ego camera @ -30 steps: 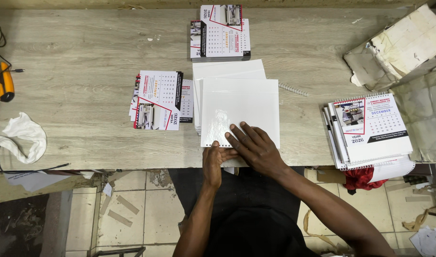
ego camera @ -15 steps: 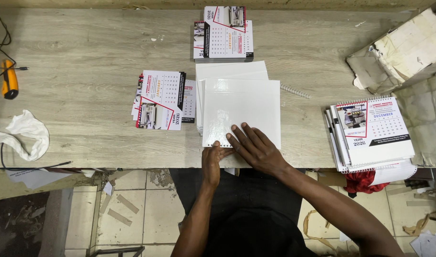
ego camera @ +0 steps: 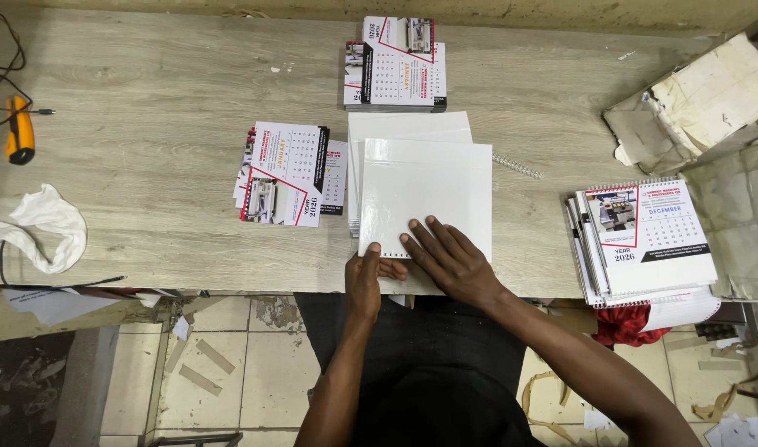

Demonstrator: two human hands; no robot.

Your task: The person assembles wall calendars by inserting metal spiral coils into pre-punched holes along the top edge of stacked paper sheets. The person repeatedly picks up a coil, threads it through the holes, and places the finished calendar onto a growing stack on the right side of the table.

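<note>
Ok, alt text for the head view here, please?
Both hands press a glossy white card at the near edge of a wooden table: right hand flat, left hand at its punched edge. Calendar page stacks lie left, bound desk calendars right.

White sheet's (ego camera: pixel 424 194) near edge under right hand (ego camera: pixel 449 261) (left thumb tucked), elbows cropped

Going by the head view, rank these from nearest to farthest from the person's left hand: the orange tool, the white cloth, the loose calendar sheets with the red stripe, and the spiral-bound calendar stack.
From the left hand:
1. Loose calendar sheets, just up and to its left.
2. Spiral-bound calendar stack, off to the right, near the table edge.
3. White cloth, far left.
4. Orange tool, far left and further back, by the black cable.
</note>
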